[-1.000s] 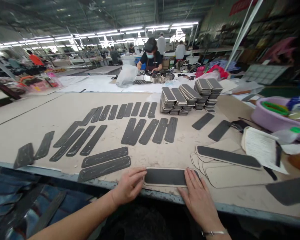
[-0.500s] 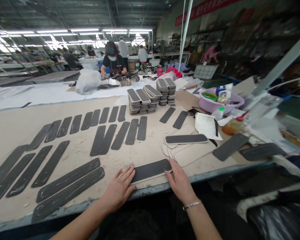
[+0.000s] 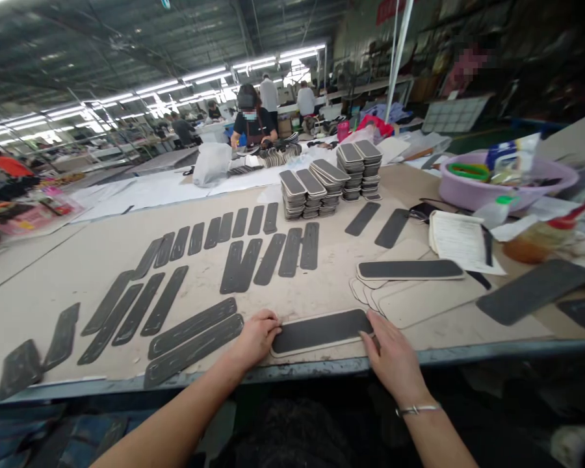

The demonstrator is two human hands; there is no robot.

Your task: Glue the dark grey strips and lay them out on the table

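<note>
A long dark strip on a pale, rounded backing [image 3: 322,330] lies near the table's front edge. My left hand [image 3: 258,337] has its fingers closed at the strip's left end. At the right end my right hand [image 3: 390,348] grips the strip between thumb and fingers. Just beyond, another dark strip with a pale border [image 3: 409,269] rests on flat pale pieces [image 3: 429,302]. Many loose dark, shiny strips [image 3: 192,328] are spread over the table to the left. Neat stacks of bordered strips [image 3: 312,188] stand behind.
A purple basin [image 3: 507,188] holding odds and ends stands at the right, near an open notebook [image 3: 461,237] and an amber bottle [image 3: 539,239]. Two dark strips lie before the notebook. A masked person [image 3: 253,127] works across the table [image 3: 97,253].
The view has swung left, so things appear farther right. My left hand's fingers, laid flat on the strip's end before, have drawn together at its edge. My right hand stays at the other end.
</note>
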